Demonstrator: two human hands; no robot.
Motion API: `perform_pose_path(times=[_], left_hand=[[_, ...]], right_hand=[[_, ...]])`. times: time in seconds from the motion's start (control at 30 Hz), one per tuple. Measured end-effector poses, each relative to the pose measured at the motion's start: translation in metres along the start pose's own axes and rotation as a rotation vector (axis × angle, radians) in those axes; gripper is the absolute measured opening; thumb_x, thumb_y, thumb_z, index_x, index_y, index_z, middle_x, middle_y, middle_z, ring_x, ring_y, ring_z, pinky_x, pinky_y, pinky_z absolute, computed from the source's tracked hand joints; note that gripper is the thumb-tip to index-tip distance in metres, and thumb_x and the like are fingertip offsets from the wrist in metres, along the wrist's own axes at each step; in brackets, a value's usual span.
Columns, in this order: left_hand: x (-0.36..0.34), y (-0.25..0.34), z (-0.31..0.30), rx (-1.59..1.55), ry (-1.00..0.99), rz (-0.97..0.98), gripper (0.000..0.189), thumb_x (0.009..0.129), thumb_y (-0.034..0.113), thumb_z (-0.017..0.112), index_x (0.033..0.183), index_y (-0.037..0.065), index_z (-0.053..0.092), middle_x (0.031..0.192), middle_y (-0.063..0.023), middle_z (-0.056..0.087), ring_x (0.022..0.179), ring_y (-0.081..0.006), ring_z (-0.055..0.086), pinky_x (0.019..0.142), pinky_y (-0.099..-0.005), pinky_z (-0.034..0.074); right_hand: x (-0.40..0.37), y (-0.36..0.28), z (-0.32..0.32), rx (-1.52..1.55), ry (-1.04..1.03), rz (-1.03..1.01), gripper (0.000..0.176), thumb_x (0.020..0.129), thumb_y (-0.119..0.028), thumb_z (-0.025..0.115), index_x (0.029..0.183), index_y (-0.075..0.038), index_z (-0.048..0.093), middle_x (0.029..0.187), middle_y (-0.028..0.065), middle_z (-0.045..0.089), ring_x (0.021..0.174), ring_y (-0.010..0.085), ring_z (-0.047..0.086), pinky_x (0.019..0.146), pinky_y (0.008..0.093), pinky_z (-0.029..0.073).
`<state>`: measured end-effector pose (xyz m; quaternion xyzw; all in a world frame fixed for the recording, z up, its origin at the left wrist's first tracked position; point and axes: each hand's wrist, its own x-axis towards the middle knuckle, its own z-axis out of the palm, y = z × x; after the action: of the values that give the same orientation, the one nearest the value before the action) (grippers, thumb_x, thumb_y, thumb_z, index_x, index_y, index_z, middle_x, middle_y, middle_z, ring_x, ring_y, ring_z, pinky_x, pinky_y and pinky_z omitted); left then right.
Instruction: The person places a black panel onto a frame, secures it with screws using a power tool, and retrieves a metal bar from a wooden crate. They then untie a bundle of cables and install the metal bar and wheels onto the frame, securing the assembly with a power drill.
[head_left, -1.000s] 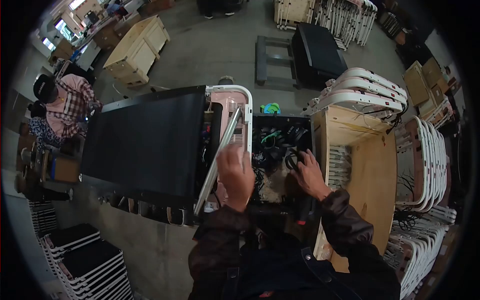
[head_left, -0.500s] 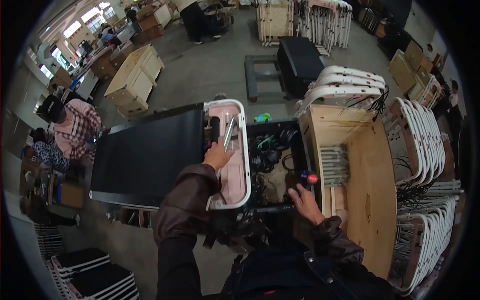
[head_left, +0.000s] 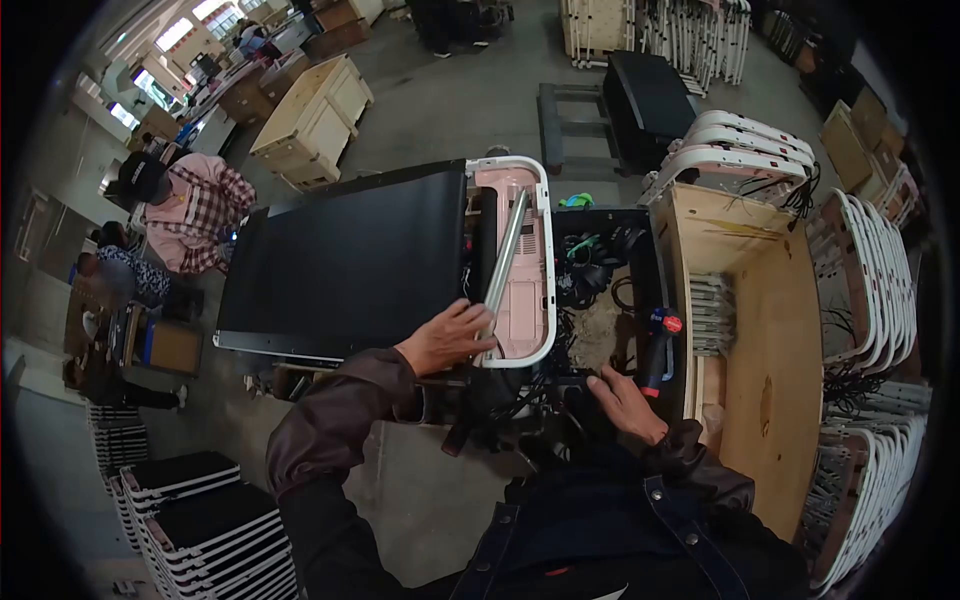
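A silver metal tube (head_left: 508, 245) lies slanted along the pink interior of the white-rimmed end frame (head_left: 549, 260) of a treadmill with a black belt (head_left: 340, 265). My left hand (head_left: 448, 338) is at the tube's lower end, fingers spread, fingertips at or touching it. My right hand (head_left: 627, 403) is at the near edge of a black bin (head_left: 655, 265), fingers apart with nothing seen in them. Just beyond it in the bin stands a power tool (head_left: 657, 350) with a blue and red end. Black cables (head_left: 590, 265) fill the bin's far part.
A wooden crate (head_left: 765, 330) with metal tubes stands on the right. Stacked white frames (head_left: 870, 280) are beyond it. Another person (head_left: 195, 210) in a checked shirt is at the treadmill's far left end. Stacked black-topped units (head_left: 205, 520) stand at lower left.
My left hand has slid nearer along the tube and loosened its hold; the tube now lies in the end frame. My right hand has shifted slightly nearer. The view has turned left.
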<state>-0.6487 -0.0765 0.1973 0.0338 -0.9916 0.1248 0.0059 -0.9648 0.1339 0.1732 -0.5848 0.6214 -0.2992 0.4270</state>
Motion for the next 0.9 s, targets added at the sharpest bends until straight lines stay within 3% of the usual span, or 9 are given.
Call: perform_pose_path(times=[0.07,0.27,0.4,0.53,0.57,0.6,0.63,0.77,0.9], left_hand=[[0.025,-0.003,-0.007,0.114,-0.079,0.2,0.017,0.09,0.022,0.062,0.106,0.019,0.055,0.121,-0.007,0.052,0.131,-0.0273,0.049,0.107,-0.0442,0.039],[0.036,-0.031,-0.005,-0.095,-0.01,0.3,0.021,0.089,0.018,0.063,0.106,0.014,0.052,0.111,-0.0058,0.057,0.13,-0.0239,0.052,0.116,-0.0476,0.036],[0.057,-0.035,-0.115,-0.446,0.057,0.005,0.031,0.08,0.009,0.07,0.109,0.008,0.058,0.118,-0.0098,0.058,0.123,-0.0281,0.057,0.117,-0.0481,0.034],[0.057,-0.012,-0.226,-0.858,0.455,-0.491,0.027,0.081,0.006,0.071,0.106,0.002,0.061,0.099,-0.0095,0.063,0.096,-0.0236,0.067,0.095,-0.0398,0.052],[0.044,-0.013,-0.239,-0.843,0.397,-0.532,0.027,0.082,0.003,0.071,0.107,0.001,0.062,0.1,-0.0086,0.063,0.093,-0.0219,0.067,0.091,-0.0369,0.053],[0.031,-0.015,-0.251,-0.822,0.344,-0.578,0.027,0.082,-0.001,0.07,0.108,0.0,0.062,0.102,-0.0077,0.063,0.09,-0.0203,0.067,0.087,-0.0341,0.053],[0.026,-0.009,-0.27,-0.928,0.404,-0.609,0.029,0.091,0.013,0.071,0.115,0.001,0.058,0.097,-0.0068,0.062,0.082,-0.0181,0.065,0.077,-0.031,0.054],[0.008,0.047,-0.235,-1.639,0.572,-0.813,0.048,0.105,0.044,0.055,0.131,0.005,0.047,0.086,-0.0058,0.059,0.064,-0.0079,0.053,0.054,-0.0229,0.045],[-0.009,0.122,-0.135,-2.08,0.416,-0.869,0.043,0.104,0.039,0.06,0.132,0.008,0.049,0.089,-0.0046,0.062,0.067,-0.0091,0.057,0.057,-0.0234,0.046]], right_hand=[[-0.006,0.0,0.0,0.022,-0.009,0.035,0.038,0.103,-0.032,0.057,0.092,0.005,0.053,0.076,0.0269,0.054,0.074,0.0454,0.056,0.065,0.0475,0.042],[-0.027,-0.01,-0.01,0.007,0.194,0.024,0.033,0.099,-0.029,0.065,0.094,0.003,0.062,0.073,0.0237,0.054,0.062,0.0368,0.049,0.06,0.0418,0.043],[-0.033,-0.012,-0.02,0.098,0.349,-0.004,0.037,0.103,-0.033,0.061,0.095,0.003,0.058,0.074,0.0151,0.051,0.068,0.0218,0.042,0.063,0.0374,0.042],[-0.027,-0.016,-0.041,0.129,0.336,-0.093,0.038,0.108,-0.034,0.053,0.096,0.002,0.057,0.073,0.0066,0.05,0.069,0.0155,0.046,0.068,0.0336,0.043],[-0.026,-0.02,-0.043,0.135,0.337,-0.079,0.038,0.108,-0.034,0.053,0.096,0.002,0.057,0.073,0.0066,0.05,0.069,0.0155,0.046,0.068,0.0336,0.043],[-0.022,-0.032,-0.045,0.382,0.338,-0.09,0.036,0.109,-0.033,0.051,0.096,0.0,0.057,0.072,0.0029,0.047,0.068,0.0133,0.045,0.069,0.0326,0.044],[-0.015,-0.043,-0.047,0.628,0.33,-0.103,0.035,0.109,-0.033,0.05,0.096,-0.002,0.057,0.071,-0.0007,0.045,0.068,0.0111,0.045,0.069,0.0316,0.044],[0.011,-0.072,-0.041,0.973,0.144,-0.171,0.031,0.109,-0.032,0.051,0.093,-0.006,0.056,0.071,-0.0025,0.043,0.068,0.0093,0.046,0.065,0.0297,0.044],[0.025,-0.091,-0.017,1.07,-0.035,-0.196,0.032,0.108,-0.034,0.053,0.093,-0.006,0.057,0.07,-0.0022,0.043,0.066,0.0094,0.046,0.061,0.027,0.04]])
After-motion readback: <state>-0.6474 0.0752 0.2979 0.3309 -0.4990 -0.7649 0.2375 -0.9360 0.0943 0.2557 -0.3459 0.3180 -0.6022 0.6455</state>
